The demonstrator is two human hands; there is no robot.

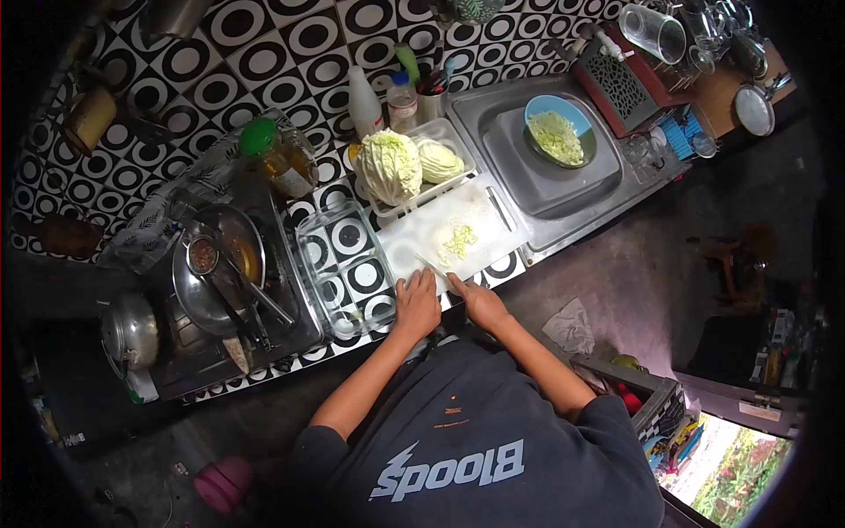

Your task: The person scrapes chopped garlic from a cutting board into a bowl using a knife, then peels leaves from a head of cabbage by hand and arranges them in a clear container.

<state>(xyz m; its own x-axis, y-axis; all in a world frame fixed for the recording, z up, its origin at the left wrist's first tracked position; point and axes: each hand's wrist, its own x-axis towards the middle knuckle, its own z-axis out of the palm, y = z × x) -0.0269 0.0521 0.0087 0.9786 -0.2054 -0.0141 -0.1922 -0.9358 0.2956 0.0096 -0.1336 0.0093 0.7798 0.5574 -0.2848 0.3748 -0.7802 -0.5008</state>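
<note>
My left hand [417,304] rests at the near edge of the white cutting board [493,246]. Its fingers are bent down close together, and whatever lies under them is hidden. Beside it, my right hand [480,306] is closed round a knife, index finger stretched forward. Only a thin strip of the knife's blade [429,262] shows, slanting toward the left fingers. Chopped cabbage [459,240] lies in a small heap on the board beyond the blade. Just behind the board, a large piece of cabbage [388,167] and a smaller cabbage piece [439,161] sit in a clear plastic container [466,145].
A blue bowl [539,106] of shredded cabbage stands over the sink [519,224] at right. Left of the board is a clear glass dish [308,251]. Farther left, a metal pan [183,273] with utensils sits on the stove. Bottles [363,104] line the tiled wall.
</note>
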